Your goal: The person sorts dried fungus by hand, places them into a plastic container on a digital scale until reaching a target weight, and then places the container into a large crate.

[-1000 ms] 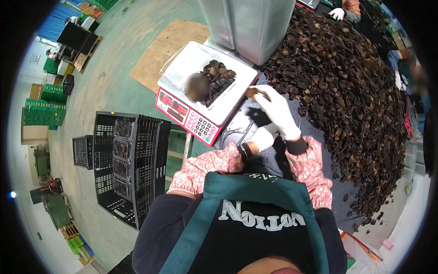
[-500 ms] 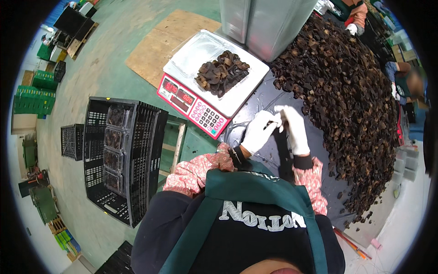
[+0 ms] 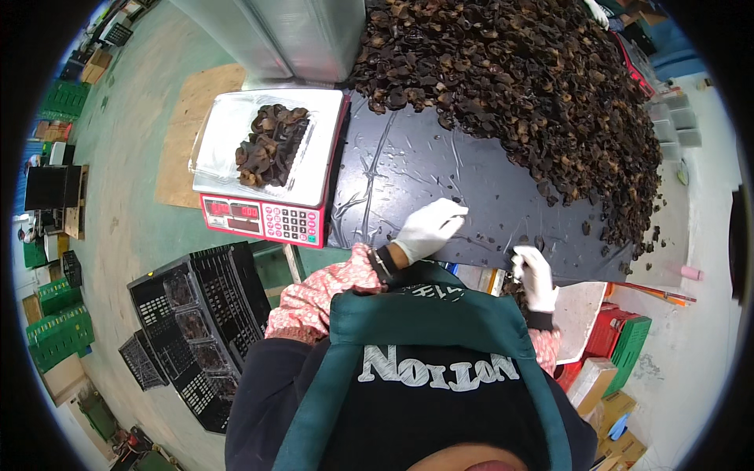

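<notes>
My left hand [image 3: 428, 230], in a white glove, hovers at the near edge of the dark-covered table, its fingers reaching right, loosely bent, with nothing visible in them. To its right, my right hand [image 3: 539, 279], also gloved, is over the table's near edge with curled fingers; what they hold, if anything, I cannot make out. A red and white digital scale [image 3: 263, 221] stands at the left, bearing a clear plastic tray [image 3: 305, 161] filled with black wood ear mushrooms [image 3: 272, 146]. A large heap of loose wood ears [image 3: 510, 86] covers the far right of the table.
Tall stacks of clear plastic trays [image 3: 314, 39] stand behind the scale. A black crate [image 3: 228, 298] holding several filled trays is at the lower left. Red and green crates [image 3: 624, 345] and cardboard boxes [image 3: 591, 385] stand at the lower right. Another person's gloved hand [image 3: 597, 12] shows beyond the heap.
My view has swung to the right, so the scale and crate appear farther left. My hands were close together; now they are apart, with the right one nearer my body.
</notes>
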`<state>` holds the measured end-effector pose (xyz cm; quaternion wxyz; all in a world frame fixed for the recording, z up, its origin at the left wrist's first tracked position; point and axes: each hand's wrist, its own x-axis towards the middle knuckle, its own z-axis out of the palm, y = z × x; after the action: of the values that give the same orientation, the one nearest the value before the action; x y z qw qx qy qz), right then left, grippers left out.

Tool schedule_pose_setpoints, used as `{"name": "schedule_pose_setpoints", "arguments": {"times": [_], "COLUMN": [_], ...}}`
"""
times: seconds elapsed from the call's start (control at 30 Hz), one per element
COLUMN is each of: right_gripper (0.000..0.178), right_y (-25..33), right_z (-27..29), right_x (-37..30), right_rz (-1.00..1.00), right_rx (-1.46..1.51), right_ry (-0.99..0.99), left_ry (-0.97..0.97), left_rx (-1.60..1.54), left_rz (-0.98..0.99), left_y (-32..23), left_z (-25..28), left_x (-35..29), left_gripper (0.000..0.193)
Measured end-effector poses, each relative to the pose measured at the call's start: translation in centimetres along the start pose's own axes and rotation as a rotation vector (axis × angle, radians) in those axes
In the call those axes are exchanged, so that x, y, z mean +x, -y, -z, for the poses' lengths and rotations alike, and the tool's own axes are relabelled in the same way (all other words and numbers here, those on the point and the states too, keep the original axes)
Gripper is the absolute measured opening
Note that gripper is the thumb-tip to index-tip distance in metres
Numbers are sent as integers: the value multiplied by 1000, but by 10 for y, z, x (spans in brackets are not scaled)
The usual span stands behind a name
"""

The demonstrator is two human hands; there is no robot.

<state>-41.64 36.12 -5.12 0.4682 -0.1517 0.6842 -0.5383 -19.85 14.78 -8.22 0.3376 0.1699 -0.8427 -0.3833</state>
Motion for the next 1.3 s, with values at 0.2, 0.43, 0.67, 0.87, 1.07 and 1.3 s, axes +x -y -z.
{"name": "schedule_pose_setpoints", "arguments": {"times": [0.2,0.43,0.67,0.87,1.07,1.3], "right_gripper": [31,20,20,21,20,26], "right_y": [-36,21,103,127,70,78], "right_z": [127,-8,-162,-284,-290,-298], "right_x": [-57,54,118,140,167,229], "right_rz": [-79,500,793,1019,1163,976], "right_rx": [-1550,-1054,-960,-890,-1025,-847], "right_ry": [-559,-68,292,502,627,96], "left_ry": [-15,-507,-1016,-900,-997,-1022], "left_rx": [247,-37,72,276,-53,244], "left_rz": [-78,488,852,976,860,771], "left_y": [10,-11,-1,30,49,44], "left_z": [41,112,175,184,181,191], "left_x": [-29,-73,-78,-60,-64,-103], "left_gripper": [15,21,66,82,77,71]}}
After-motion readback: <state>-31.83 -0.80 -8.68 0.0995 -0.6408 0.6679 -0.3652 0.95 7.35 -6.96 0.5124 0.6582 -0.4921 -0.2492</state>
